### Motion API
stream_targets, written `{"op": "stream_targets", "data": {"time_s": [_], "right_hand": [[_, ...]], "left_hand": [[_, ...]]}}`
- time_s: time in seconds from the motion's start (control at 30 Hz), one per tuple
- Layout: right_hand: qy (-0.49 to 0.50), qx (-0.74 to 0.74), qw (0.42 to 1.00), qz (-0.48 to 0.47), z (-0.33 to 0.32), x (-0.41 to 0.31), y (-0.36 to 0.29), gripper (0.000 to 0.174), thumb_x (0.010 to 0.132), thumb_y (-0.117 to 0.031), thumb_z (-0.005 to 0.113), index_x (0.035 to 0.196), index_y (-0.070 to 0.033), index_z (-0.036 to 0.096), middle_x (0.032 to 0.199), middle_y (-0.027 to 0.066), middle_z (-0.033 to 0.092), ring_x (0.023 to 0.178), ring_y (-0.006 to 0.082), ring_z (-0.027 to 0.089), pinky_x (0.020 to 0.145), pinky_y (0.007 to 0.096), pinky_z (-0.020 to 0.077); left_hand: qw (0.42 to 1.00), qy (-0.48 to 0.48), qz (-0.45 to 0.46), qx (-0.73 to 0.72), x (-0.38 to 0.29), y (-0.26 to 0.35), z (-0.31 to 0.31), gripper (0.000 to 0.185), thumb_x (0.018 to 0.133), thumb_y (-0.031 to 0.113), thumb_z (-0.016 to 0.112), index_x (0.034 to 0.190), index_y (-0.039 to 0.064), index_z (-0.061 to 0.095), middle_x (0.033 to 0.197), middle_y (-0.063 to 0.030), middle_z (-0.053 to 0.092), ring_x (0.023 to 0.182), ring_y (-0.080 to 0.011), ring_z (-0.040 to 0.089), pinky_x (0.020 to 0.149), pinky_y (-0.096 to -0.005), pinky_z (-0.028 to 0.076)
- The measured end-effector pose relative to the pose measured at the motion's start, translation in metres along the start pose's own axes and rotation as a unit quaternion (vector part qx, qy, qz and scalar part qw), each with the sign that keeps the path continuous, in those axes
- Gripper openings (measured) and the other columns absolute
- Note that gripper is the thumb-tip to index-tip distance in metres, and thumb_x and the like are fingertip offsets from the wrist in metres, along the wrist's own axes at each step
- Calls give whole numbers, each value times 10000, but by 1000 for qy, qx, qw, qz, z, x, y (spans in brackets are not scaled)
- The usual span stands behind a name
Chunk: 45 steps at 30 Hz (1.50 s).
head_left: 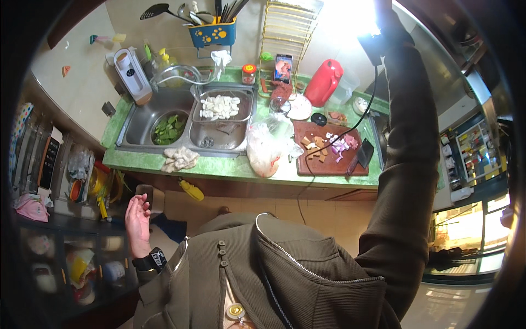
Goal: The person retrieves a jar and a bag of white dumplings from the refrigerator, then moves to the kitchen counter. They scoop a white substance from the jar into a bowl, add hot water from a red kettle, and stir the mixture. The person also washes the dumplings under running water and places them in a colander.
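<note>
My left hand [138, 220] hangs beside me at the left, palm turned up and holding nothing. My right arm stretches up past the counter; the hand itself is out of view beyond the top edge, near a glaring light [372, 18] with a black cord [370, 107] running down from it. The cord crosses a wooden cutting board [333, 165], which bears cut tan pieces [315, 149], chopped purple-white pieces [339, 144], pink meat [351, 142] and a cleaver [364, 153]. A knotted plastic bag [264, 150] sits left of the board.
White slices [221, 107] fill a draining basket over the right sink basin; green leaves [169, 129] lie in the left basin [139, 127]. A rag [180, 159] rests on the counter edge. Behind stand a red jug [324, 84], a phone [282, 69] and a red-lidded jar [249, 75].
</note>
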State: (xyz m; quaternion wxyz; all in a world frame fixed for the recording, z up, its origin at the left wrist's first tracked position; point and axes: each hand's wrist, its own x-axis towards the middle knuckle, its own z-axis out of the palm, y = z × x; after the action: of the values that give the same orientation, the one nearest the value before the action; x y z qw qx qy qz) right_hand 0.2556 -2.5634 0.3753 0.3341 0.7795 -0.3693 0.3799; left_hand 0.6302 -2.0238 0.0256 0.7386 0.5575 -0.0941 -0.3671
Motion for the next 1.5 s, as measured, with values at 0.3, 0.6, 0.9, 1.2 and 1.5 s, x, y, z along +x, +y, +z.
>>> {"op": "stream_targets", "data": {"time_s": [0.3,0.6,0.9,1.2,1.5], "right_hand": [[-18,75,997,15,34,-61,-33,107,861,-99,672,914,-31,608,854,162,633,765,360,623,672,426,521],[-202,274,940,-13,119,-228,-68,148,829,-84,695,917,-20,595,836,138,606,728,309,607,691,387,503],[-417,301,830,216,227,-265,-33,332,858,-252,724,1065,1,669,933,146,716,860,215,689,795,324,528],[-433,345,795,251,366,-250,-21,621,710,-359,839,1164,24,657,953,194,720,917,290,705,844,375,536],[-469,319,796,210,441,-240,-36,548,676,-307,854,1127,-41,694,829,186,722,841,274,716,784,386,538]], "left_hand": [[997,-6,-74,-1,16,-23,16,159,1013,213,521,1109,102,585,1090,-46,656,852,-98,578,675,-218,421],[984,-58,-168,-23,103,-39,47,169,1008,192,529,1108,74,596,1073,-76,664,843,-111,592,684,-228,448],[968,-143,-203,20,142,-49,136,145,1013,195,526,1087,84,581,1057,-67,652,831,-112,592,685,-225,451],[975,-46,-214,21,101,-84,176,137,1011,191,522,1064,77,576,1035,-66,645,824,-100,576,686,-219,432],[977,18,-211,17,64,-100,200,142,1014,188,502,1058,76,579,1028,-61,642,832,-105,561,690,-231,426]]}}
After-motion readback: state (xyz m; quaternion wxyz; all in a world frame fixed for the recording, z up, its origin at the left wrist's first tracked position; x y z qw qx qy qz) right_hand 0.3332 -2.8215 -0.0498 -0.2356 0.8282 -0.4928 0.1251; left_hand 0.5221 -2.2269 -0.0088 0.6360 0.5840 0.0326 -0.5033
